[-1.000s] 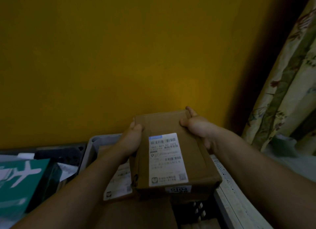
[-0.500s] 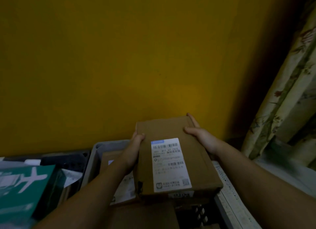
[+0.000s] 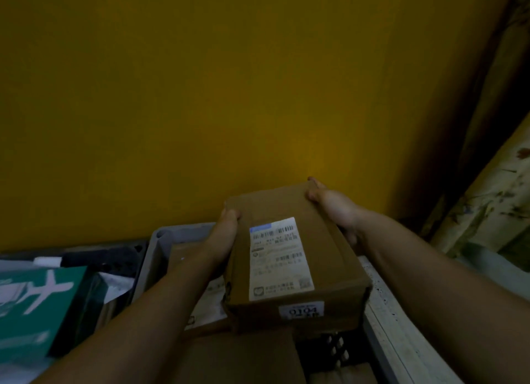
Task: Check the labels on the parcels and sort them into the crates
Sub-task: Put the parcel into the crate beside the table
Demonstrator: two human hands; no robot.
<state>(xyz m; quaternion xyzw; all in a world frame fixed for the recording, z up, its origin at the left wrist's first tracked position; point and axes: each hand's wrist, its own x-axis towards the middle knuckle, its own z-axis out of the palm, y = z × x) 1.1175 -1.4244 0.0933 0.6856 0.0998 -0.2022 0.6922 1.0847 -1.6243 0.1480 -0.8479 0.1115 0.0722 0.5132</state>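
Green box [image 3: 31,306] with white markings sits at the far left, lying over white wrapped parcels [image 3: 114,286] in a dark crate [image 3: 126,253]. Just right of it I see a grey crate [image 3: 160,240] against the yellow wall [image 3: 229,97], with more brown parcels [image 3: 238,358] lying inside. My left hand [image 3: 222,234] grips the left side of a brown cardboard parcel [image 3: 324,254], thumb curled onto its top face. That parcel hangs above the grey crate, tilted, with its white shipping label [image 3: 279,257] facing up and a small sticker [image 3: 302,310] reading 0104 on the near end. My right hand [image 3: 335,208] holds the parcel's far right corner, fingers wrapped round the edge. A pale speckled ledge [image 3: 401,340] runs beside the crate, and a patterned curtain [image 3: 493,206] hangs at the far right.
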